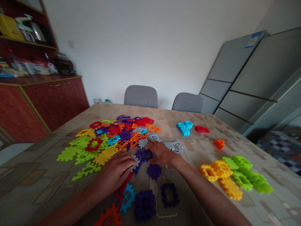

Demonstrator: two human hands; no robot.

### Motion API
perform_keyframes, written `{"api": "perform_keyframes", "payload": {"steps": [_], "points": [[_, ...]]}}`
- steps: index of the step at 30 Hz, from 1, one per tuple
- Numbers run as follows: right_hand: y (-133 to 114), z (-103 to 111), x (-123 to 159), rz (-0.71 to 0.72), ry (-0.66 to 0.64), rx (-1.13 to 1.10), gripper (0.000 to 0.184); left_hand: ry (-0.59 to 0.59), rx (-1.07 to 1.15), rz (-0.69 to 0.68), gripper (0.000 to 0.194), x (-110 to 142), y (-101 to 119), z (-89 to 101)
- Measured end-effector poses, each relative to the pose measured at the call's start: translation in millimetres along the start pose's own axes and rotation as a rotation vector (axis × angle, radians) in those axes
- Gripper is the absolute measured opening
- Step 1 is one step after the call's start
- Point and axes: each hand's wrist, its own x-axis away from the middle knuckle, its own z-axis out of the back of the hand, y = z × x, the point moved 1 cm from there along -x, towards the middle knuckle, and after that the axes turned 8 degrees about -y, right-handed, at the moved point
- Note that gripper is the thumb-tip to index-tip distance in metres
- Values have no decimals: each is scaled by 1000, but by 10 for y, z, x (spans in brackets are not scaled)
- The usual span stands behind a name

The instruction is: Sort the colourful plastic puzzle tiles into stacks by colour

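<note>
While pinching a gray toy piece in the fingertips of the left hand, just left of a purple piece, reaching to its right edge with the right hand; cannot tell whether gripping.

tile heap: purple, red, orange, lime | tile stack: cyan | tablecloth: beige, brown rectangles | chairs: grey

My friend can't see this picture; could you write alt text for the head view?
The left hand and right hand reach among colourful notched pieces spread over a patterned table. Smaller colour groups lie to the right; two grey chairs stand beyond.
</note>
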Motion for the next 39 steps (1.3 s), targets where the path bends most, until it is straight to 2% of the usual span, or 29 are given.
{"api": "perform_keyframes", "payload": {"steps": [5,10,17,20,23,25,28,30,32,35,37,39], "points": [[-37,78,134,-23,50,27,57,7,17,9,23,-1,-3,-10],[-27,146,456,8,98,15,46,26,46,35,24,12,56,10],[-148,18,1028,29,144,-127,48,-2,258,131,26,3,237,64],[-142,-59,1253,-115,157,-164,49,-1,278,122,25,-15,278,70],[-62,-122,1441,-322,113,-117,60,-22,277,125,25,-16,255,66],[-8,-139,1532,-357,94,-105,60,-47,281,137,26,-7,220,63],[20,-119,1597,-205,91,-140,51,-108,291,194,26,24,208,63],[10,-102,1593,-80,41,-174,60,-174,291,265,29,53,271,66],[7,-104,1565,-17,-24,-186,68,-280,289,323,51,79,405,72],[50,-145,1506,19,-32,-165,61,-490,278,361,92,86,668,79],[101,-187,1465,58,-11,-155,53,-597,251,376,103,67,813,77],[149,-229,1430,75,-12,-137,47,-651,219,383,105,41,898,63]]}}
